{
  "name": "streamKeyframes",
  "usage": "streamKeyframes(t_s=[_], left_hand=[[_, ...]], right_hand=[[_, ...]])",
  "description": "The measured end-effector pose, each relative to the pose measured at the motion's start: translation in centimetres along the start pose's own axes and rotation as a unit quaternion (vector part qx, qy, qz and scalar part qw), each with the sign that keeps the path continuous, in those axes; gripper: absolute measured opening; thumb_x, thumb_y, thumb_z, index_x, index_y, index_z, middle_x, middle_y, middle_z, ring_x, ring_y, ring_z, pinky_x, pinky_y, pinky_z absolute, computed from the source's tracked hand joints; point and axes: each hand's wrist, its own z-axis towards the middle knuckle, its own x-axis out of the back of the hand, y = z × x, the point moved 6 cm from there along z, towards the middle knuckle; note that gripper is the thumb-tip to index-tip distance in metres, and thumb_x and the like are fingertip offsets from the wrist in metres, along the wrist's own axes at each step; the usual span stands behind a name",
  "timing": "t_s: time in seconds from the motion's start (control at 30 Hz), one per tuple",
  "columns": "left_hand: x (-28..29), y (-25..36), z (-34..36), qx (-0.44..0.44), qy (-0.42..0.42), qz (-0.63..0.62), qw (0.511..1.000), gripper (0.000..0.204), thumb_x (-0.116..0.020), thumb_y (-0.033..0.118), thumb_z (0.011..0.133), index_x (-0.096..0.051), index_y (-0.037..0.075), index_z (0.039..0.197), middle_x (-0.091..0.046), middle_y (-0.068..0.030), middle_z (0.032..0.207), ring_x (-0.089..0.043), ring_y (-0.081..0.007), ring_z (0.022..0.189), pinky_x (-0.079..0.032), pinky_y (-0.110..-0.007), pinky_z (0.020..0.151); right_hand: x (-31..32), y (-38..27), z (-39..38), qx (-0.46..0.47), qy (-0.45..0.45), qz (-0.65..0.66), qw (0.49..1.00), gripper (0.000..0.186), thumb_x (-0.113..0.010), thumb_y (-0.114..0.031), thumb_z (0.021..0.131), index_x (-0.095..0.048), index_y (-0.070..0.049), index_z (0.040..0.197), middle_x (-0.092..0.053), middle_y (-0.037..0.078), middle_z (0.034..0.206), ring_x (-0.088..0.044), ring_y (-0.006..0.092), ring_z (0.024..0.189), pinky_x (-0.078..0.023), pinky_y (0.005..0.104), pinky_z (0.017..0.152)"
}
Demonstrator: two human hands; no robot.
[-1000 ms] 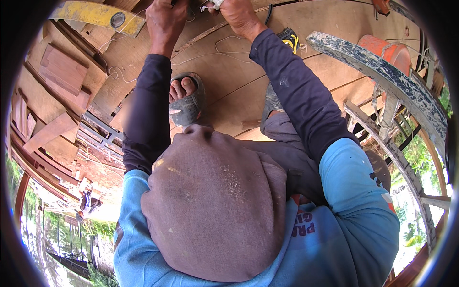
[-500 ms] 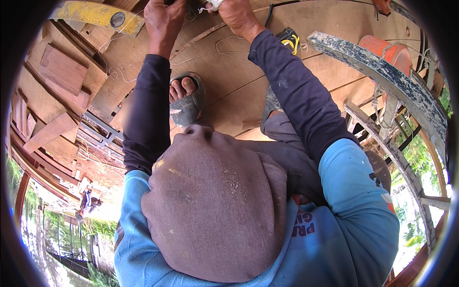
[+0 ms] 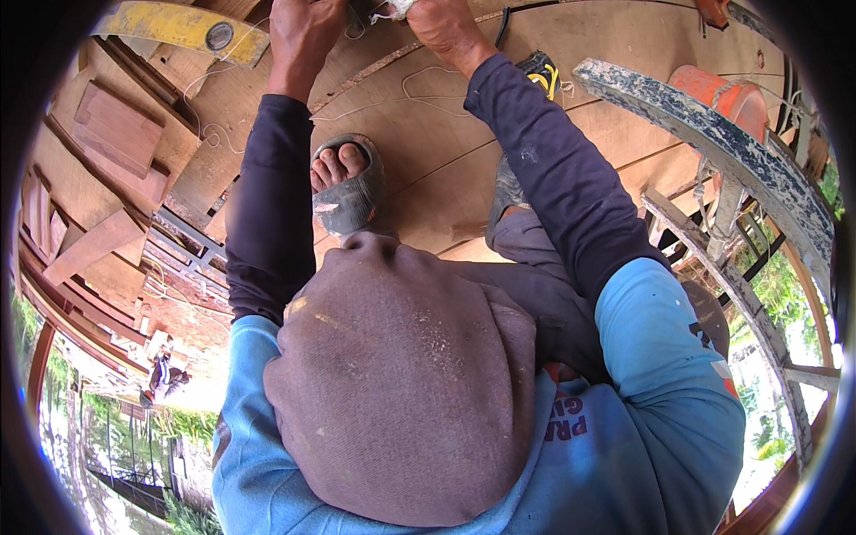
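At the upper edge, my left hand (image 3: 303, 40) is closed with its fingers curled. The edge cuts off its fingertips and hides what they hold. My right hand (image 3: 448, 34) is closed on a white crumpled bundle (image 3: 399, 8), partly out of view. A thin pale string (image 3: 406, 89) runs in loose loops over the wooden planks (image 3: 428, 169) below both hands. Left of my left hand lies a yellow spirit level (image 3: 183, 33) with a round vial. A black object with yellow cord (image 3: 540, 78) sits near my right wrist.
My sandalled foot (image 3: 343, 183) stands on the planks. Wood offcuts (image 3: 120, 129) lie at the left. On the right are a paint-spattered curved beam (image 3: 704, 120), an orange bucket (image 3: 727, 98) and a wooden frame (image 3: 744, 294). A person (image 3: 165, 374) is far off at the left.
My left hand and forearm have shifted slightly left. The right hand stays almost in place, still closed on the white bundle.
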Motion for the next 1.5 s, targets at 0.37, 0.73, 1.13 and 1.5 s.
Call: streamKeyframes(t_s=[0.37, 0.73, 1.13, 1.5], left_hand=[[-0.7, -1.1, -0.1, 0.024, 0.006, -0.071, 0.997, 0.012, -0.061, 0.009, 0.090, -0.063, -0.003, 0.094, -0.065, -0.0070, 0.081, -0.060, -0.0128, 0.074, -0.049, -0.027, 0.065], [-0.3, -0.9, -0.5, -0.088, 0.077, -0.015, 0.993, 0.011, -0.067, 0.005, 0.085, -0.067, -0.001, 0.095, -0.069, -0.0107, 0.083, -0.065, -0.0159, 0.076, -0.052, -0.031, 0.068], [-0.7, 0.3, -0.9, -0.207, 0.077, 0.130, 0.967, 0.012, -0.067, 0.008, 0.084, -0.068, 0.001, 0.094, -0.069, -0.0173, 0.086, -0.069, -0.0316, 0.080, -0.053, -0.037, 0.070], [-1.0, 1.0, -1.0, -0.245, 0.048, 0.135, 0.959, 0.007, -0.061, 0.007, 0.087, -0.060, 0.002, 0.092, -0.065, -0.0171, 0.085, -0.064, -0.0350, 0.083, -0.049, -0.041, 0.072]], right_hand=[[0.2, 0.3, 0.2, 0.022, -0.006, -0.008, 1.000, 0.028, -0.049, -0.014, 0.097, -0.065, 0.002, 0.115, -0.068, 0.005, 0.105, -0.063, 0.0140, 0.094, -0.050, 0.0255, 0.083], [0.4, 1.3, 0.3, -0.036, 0.036, 0.086, 0.995, 0.029, -0.052, -0.027, 0.101, -0.067, -0.003, 0.108, -0.069, 0.001, 0.094, -0.063, 0.0102, 0.081, -0.048, 0.0231, 0.071], [0.6, 0.6, -0.2, -0.046, 0.040, 0.070, 0.996, 0.027, -0.050, -0.021, 0.098, -0.067, -0.002, 0.107, -0.068, 0.002, 0.094, -0.063, 0.0111, 0.083, -0.047, 0.0236, 0.071], [0.7, 0.2, -0.3, -0.042, 0.036, 0.058, 0.997, 0.027, -0.050, -0.017, 0.095, -0.068, 0.000, 0.106, -0.069, 0.004, 0.094, -0.064, 0.0134, 0.084, -0.049, 0.0258, 0.074]])
